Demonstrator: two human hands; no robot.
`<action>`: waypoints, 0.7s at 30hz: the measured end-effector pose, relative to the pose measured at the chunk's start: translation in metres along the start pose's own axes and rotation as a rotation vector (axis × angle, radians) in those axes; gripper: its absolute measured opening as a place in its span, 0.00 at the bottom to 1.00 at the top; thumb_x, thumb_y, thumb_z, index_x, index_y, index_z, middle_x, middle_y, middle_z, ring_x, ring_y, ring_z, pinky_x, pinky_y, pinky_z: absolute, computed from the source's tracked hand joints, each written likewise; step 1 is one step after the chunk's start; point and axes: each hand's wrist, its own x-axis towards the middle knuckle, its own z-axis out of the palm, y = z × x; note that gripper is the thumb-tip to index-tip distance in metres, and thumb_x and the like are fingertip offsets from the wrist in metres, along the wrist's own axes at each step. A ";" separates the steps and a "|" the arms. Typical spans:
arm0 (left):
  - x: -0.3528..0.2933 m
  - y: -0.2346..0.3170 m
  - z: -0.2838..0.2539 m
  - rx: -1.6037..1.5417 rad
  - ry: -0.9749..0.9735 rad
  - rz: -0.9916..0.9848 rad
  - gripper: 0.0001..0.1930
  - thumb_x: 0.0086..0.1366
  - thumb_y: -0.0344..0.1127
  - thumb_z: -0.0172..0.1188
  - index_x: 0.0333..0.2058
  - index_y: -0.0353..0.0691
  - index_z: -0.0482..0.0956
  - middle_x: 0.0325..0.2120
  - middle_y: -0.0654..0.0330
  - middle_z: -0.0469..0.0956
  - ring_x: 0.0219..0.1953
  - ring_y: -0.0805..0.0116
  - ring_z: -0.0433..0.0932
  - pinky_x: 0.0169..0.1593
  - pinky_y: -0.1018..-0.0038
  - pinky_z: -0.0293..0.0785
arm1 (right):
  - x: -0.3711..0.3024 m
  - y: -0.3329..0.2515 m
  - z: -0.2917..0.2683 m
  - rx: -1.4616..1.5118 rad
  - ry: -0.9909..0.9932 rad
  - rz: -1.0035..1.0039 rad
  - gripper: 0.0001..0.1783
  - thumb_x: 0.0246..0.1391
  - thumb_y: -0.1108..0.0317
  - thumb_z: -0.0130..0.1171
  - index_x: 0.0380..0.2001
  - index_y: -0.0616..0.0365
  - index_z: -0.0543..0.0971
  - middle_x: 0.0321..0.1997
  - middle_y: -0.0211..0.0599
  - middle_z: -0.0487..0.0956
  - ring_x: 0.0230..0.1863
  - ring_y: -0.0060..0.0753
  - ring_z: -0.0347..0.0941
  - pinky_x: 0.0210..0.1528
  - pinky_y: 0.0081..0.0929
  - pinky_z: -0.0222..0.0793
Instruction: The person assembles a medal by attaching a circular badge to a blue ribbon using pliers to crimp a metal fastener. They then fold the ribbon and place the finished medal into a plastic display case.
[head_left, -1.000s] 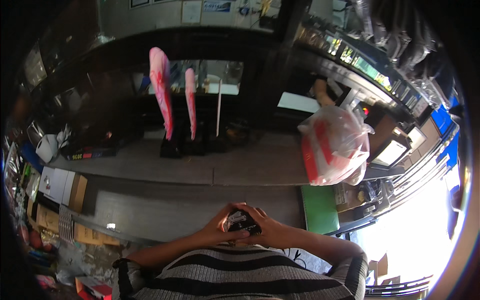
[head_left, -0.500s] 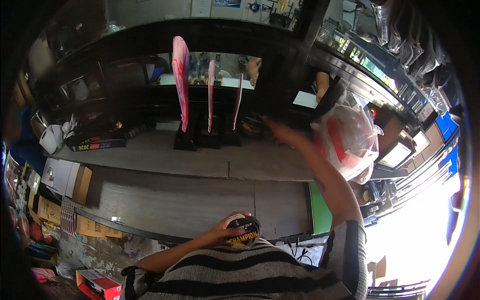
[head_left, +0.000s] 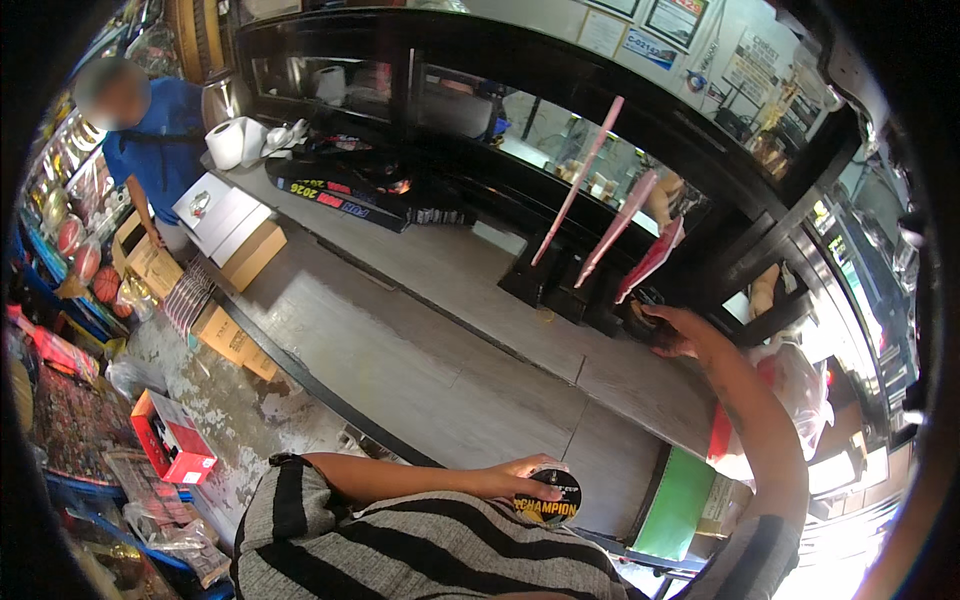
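In front of my striped shirt, my left hand [head_left: 515, 478] is closed on a black round disc [head_left: 553, 503] with yellow and white print, its printed face turned up. My right arm stretches to the far part of the counter, where the right hand [head_left: 678, 332] curls at a dark round piece [head_left: 638, 316], partly hidden by the fingers. Just left of that hand stand three thin pink and red upright panels on black bases: a tall one [head_left: 580, 180], a middle one [head_left: 620, 225] and a shorter one [head_left: 655, 258].
Black printed straps [head_left: 330, 190] and a white roll [head_left: 237, 142] lie at the far left of the grey counter [head_left: 440, 350]. A white box [head_left: 222, 212] sits at its left end. A green panel [head_left: 675, 505] and a plastic bag [head_left: 800, 385] are at right. A person in blue [head_left: 155, 150] stands far left.
The view has swung left and tilted, bringing the person in blue into sight. My right hand has come to the dark round piece; the left hand still holds the disc.
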 end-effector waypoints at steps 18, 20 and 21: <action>-0.016 -0.010 -0.003 -0.291 0.039 -0.009 0.41 0.63 0.51 0.69 0.68 0.44 0.59 0.61 0.56 0.69 0.62 0.61 0.71 0.62 0.64 0.73 | -0.019 0.031 0.000 0.336 -0.155 -0.345 0.21 0.56 0.70 0.69 0.53 0.52 0.77 0.50 0.35 0.81 0.53 0.36 0.77 0.54 0.44 0.73; -0.019 -0.011 -0.005 -0.362 0.150 -0.058 0.48 0.59 0.53 0.72 0.69 0.40 0.54 0.59 0.50 0.71 0.56 0.61 0.76 0.50 0.67 0.80 | -0.042 0.051 -0.005 0.110 -0.050 -0.599 0.29 0.56 0.68 0.69 0.59 0.52 0.71 0.56 0.39 0.78 0.58 0.39 0.75 0.60 0.45 0.71; -0.018 -0.011 -0.005 -0.405 0.177 -0.103 0.51 0.57 0.53 0.74 0.70 0.39 0.52 0.58 0.48 0.72 0.53 0.61 0.79 0.43 0.68 0.84 | -0.049 0.064 -0.001 0.008 0.041 -0.693 0.34 0.55 0.67 0.70 0.62 0.54 0.67 0.59 0.42 0.75 0.61 0.42 0.72 0.62 0.47 0.69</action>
